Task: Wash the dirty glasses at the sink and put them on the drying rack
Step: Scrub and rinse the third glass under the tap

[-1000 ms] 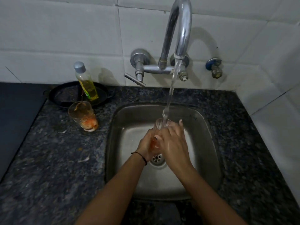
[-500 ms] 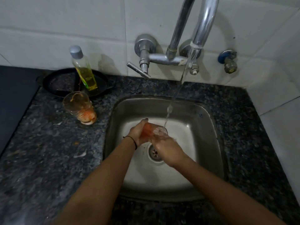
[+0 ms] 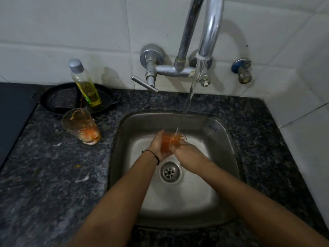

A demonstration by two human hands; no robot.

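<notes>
Over the steel sink (image 3: 222,132) both my hands hold a glass smeared with orange residue (image 3: 168,142), tipped on its side with its mouth to the right. My left hand (image 3: 158,146) grips its base end. My right hand (image 3: 185,154) holds the mouth end, its fingers hidden at the rim. Water from the tap (image 3: 210,32) runs onto the glass near the mouth. A second dirty glass (image 3: 80,126), with orange dregs at the bottom, stands upright on the dark granite counter (image 3: 53,175) left of the sink.
A clear bottle of yellow liquid (image 3: 85,84) stands in a black pan (image 3: 58,102) at the back left. A dark surface (image 3: 12,113) lies at the far left. White tiles line the back and right walls. The sink drain (image 3: 170,172) shows below my hands.
The glass went from upright under the stream to tipped on its side. My hands have lowered in the sink, and the camera has moved closer.
</notes>
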